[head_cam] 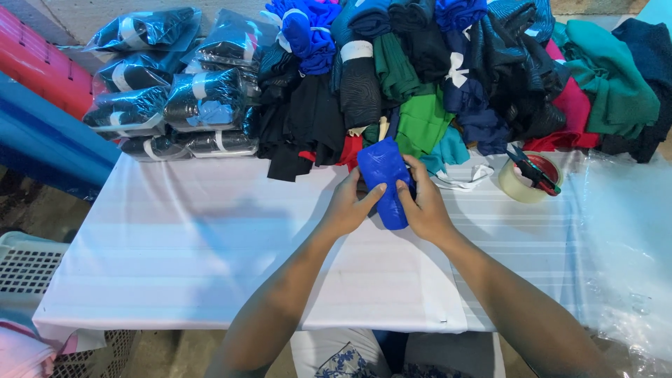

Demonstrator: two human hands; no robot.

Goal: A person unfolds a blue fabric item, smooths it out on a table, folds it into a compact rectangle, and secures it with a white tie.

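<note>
A rolled bundle of bright blue cloth [383, 175] stands on end on the white table [210, 245], just in front of a heap of folded cloth. My left hand [348, 204] grips its left side, thumb pressed on the front. My right hand [424, 205] holds its right side, fingers wrapped round it. Both forearms reach in from the near edge.
Folded cloths in black, green, blue, teal and red [448, 70] pile along the table's far edge. Clear-bagged dark bundles [175, 91] are stacked at far left. A tape roll [526, 178] with small snips [533, 168] lies at right, beside clear plastic sheets [623, 245]. A white crate [28, 266] sits below left.
</note>
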